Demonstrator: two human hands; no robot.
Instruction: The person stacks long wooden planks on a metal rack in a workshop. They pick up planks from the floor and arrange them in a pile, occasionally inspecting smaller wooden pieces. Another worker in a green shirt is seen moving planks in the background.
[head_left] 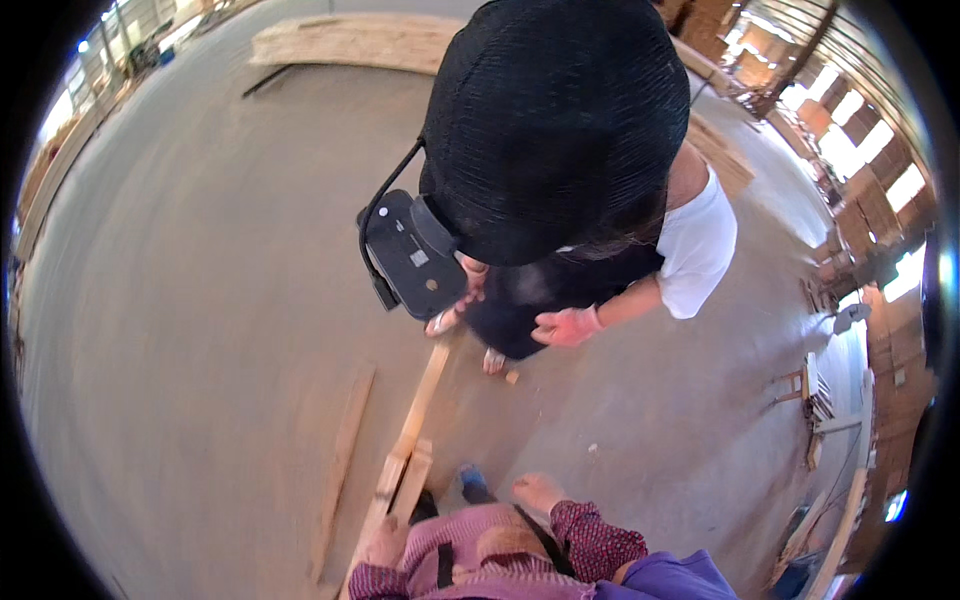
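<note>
At the lower edge, my left hand point(385, 543) is closed at the side of a long, narrow wooden board point(422, 400) that slants away from me. A shorter wooden piece point(413, 483) lies along its right side, close to that hand. My right hand point(540, 492) is held out in front of my body, with nothing visible in it; its fingers are blurred. The board's far end is near the feet of a person facing me, who wears a black cap point(555, 130) with a dark device point(412, 255) strapped on. That person's pink-gloved hand point(567, 327) hangs in front of dark clothing.
Left of the long board, another thin board point(345, 470) lies on the concrete floor. A stack of pale lumber point(350, 45) stands behind the person. Small wood scraps point(512, 377) lie by the person's feet. Along the right wall are more timber and a small wooden stand point(795, 387).
</note>
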